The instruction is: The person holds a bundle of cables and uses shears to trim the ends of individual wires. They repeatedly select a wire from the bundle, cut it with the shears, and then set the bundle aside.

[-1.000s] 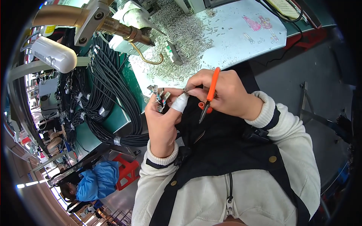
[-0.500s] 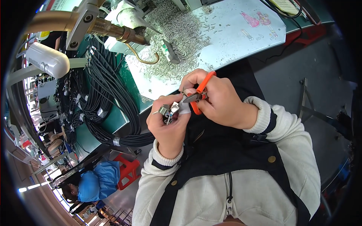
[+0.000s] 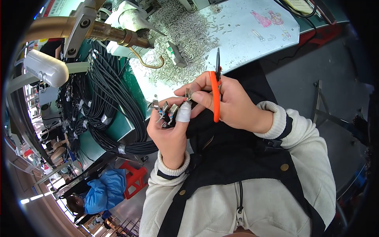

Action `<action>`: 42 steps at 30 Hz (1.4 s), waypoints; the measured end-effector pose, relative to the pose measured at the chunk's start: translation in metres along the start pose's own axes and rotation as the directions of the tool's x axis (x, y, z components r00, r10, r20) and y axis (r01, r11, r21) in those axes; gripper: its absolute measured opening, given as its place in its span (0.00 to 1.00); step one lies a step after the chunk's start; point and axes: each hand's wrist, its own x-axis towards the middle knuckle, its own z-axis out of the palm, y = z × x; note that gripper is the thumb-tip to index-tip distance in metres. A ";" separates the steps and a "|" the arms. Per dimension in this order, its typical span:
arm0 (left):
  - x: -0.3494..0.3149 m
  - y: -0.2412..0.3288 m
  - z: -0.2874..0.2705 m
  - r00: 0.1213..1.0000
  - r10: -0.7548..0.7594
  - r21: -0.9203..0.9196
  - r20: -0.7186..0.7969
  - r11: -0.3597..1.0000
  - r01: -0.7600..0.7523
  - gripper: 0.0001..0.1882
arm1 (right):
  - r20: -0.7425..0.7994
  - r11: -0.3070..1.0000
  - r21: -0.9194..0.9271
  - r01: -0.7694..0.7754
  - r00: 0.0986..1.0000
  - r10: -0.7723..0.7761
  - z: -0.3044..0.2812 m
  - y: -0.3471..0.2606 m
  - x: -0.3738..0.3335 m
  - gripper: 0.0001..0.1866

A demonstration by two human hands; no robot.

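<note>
My left hand (image 3: 166, 134) is closed around several small metal-shelled cable connectors (image 3: 173, 110) with coloured wires, fanned out above its fingers. White tape (image 3: 183, 113) wraps its thumb. My right hand (image 3: 239, 106) keeps a pair of orange-handled cutting pliers (image 3: 216, 96) in its palm, the dark jaws pointing up and away from the connectors. With its thumb and forefinger it touches one metal connector (image 3: 187, 93) at the tip of my left thumb. The wire ends there are too small to make out.
Countless small metal pieces (image 3: 189, 35) cover the pale work board (image 3: 241, 51) beyond my hands. A brass pipe (image 3: 118, 35) and curved tube (image 3: 148, 64) jut in from the left. Black cables (image 3: 118, 91) lie beside them. A person in blue (image 3: 104, 193) is near a red stool (image 3: 134, 177).
The pliers' jaws have swung from the connectors to point upward in my right hand. Its thumb and forefinger now meet one connector. My left hand has shifted slightly left, its connectors spread wider.
</note>
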 end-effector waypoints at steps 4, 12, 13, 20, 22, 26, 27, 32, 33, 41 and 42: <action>0.002 0.006 -0.003 0.988 -0.148 -0.238 0.042 0.959 0.154 0.07 | -0.051 0.949 -0.312 0.032 0.997 -0.050 -0.008 -0.002 -0.004 0.08; 0.005 0.007 -0.004 0.978 -0.177 -0.387 0.109 0.899 0.206 0.08 | 0.124 0.377 -0.919 0.115 0.992 -0.001 -0.013 -0.001 -0.005 0.14; 0.006 0.007 -0.005 0.975 -0.190 -0.377 0.119 0.899 0.221 0.08 | 0.117 0.399 -0.910 0.109 0.993 -0.003 -0.013 0.001 -0.005 0.15; 0.038 -0.003 -0.014 0.910 -0.328 -0.397 0.253 0.823 0.407 0.06 | 0.023 0.706 -0.702 -0.096 0.987 0.157 -0.019 0.003 -0.001 0.15; 0.057 -0.005 -0.015 0.866 -0.345 -0.476 0.362 0.730 0.490 0.06 | -0.073 0.880 -0.441 -0.175 0.985 0.158 -0.014 -0.010 0.003 0.14; 0.088 -0.013 -0.009 0.822 -0.363 -0.524 0.439 0.639 0.562 0.05 | -0.209 0.923 -0.365 -0.121 0.977 0.045 -0.013 -0.018 0.017 0.14; 0.092 -0.013 -0.008 0.813 -0.372 -0.532 0.448 0.620 0.577 0.05 | -0.246 0.911 -0.403 -0.085 0.969 -0.018 -0.013 -0.019 0.022 0.14; 0.102 -0.013 -0.008 0.824 -0.337 -0.486 0.455 0.682 0.547 0.05 | -0.226 0.777 -0.628 -0.057 0.968 -0.112 -0.017 -0.020 0.058 0.13; 0.103 -0.011 -0.007 0.823 -0.345 -0.472 0.452 0.690 0.549 0.05 | -0.220 0.786 -0.613 -0.080 0.973 -0.073 -0.016 -0.022 0.063 0.13; 0.106 -0.012 -0.011 0.823 -0.357 -0.430 0.441 0.721 0.543 0.06 | -0.203 0.824 -0.551 -0.134 0.979 0.023 -0.014 -0.022 0.074 0.13; 0.106 -0.012 -0.012 0.826 -0.354 -0.438 0.439 0.718 0.541 0.06 | -0.208 0.818 -0.560 -0.130 0.978 0.013 -0.014 -0.020 0.074 0.12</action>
